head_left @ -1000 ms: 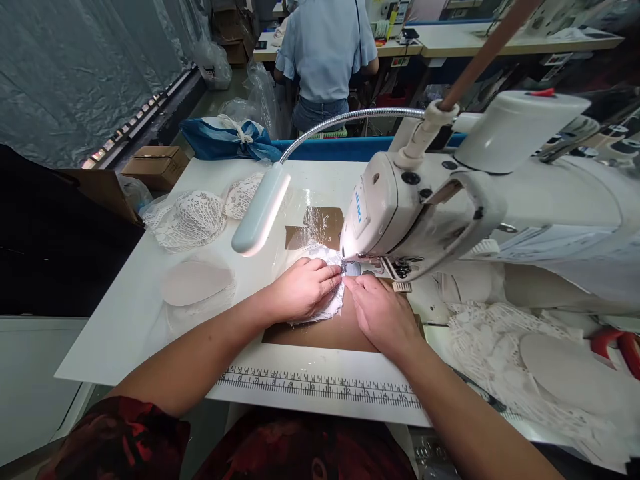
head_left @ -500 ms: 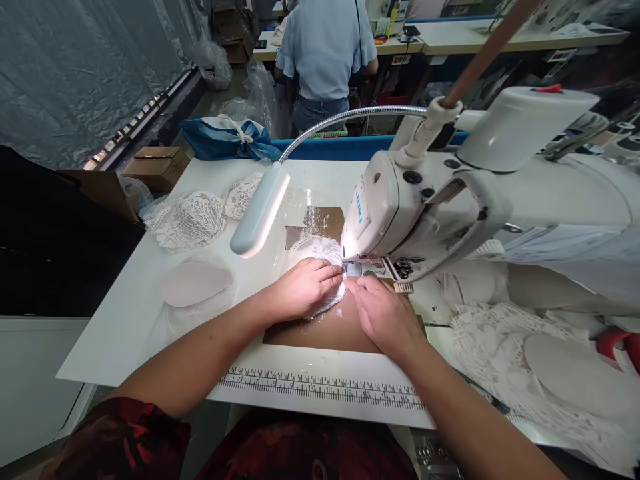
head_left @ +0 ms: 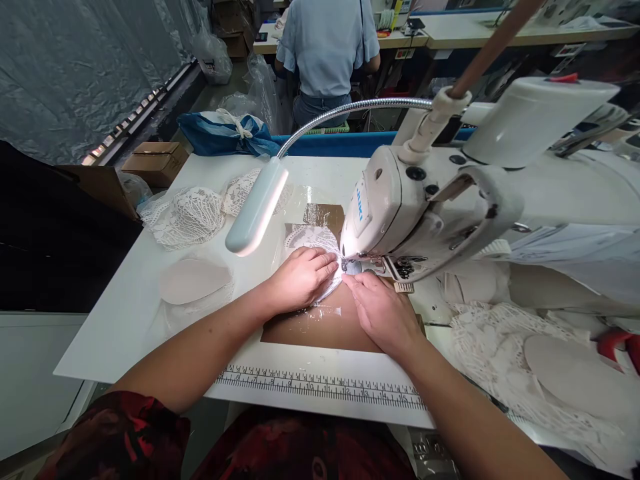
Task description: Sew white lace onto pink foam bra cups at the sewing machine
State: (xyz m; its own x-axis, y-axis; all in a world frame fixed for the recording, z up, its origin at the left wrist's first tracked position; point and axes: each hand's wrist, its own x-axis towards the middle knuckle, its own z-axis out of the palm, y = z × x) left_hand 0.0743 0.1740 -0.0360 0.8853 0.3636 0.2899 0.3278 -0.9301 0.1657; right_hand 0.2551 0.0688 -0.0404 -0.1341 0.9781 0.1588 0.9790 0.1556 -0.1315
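A white rounded lace piece, like a bra cup (head_left: pixel 311 236), lies under the needle area of a white sewing machine (head_left: pixel 377 200). Across its near side rests my left hand (head_left: pixel 306 277), fingers stretched flat on the lace and thumb mostly hidden. My right hand (head_left: pixel 383 307) is closed, with thumb and forefinger pinching the edge of the lace just in front of the presser foot (head_left: pixel 345 265). The fingertips of both hands are close together there. Beneath the work is a brown board (head_left: pixel 320 330) covered with clear tape.
A lamp (head_left: pixel 257 207) hangs over the left side. More lace cups (head_left: pixel 185 217) and a beige oval pad (head_left: pixel 193 280) lie on the white table (head_left: pixel 120 333). Lace fabric (head_left: pixel 485 353) is heaped at right. A ruler strip (head_left: pixel 320 387) runs along the front edge. A person (head_left: pixel 327 53) sits ahead.
The lace piece has turned and shifted slightly away and left under the presser foot. My left hand has moved a little with it; my right hand stays almost in place.
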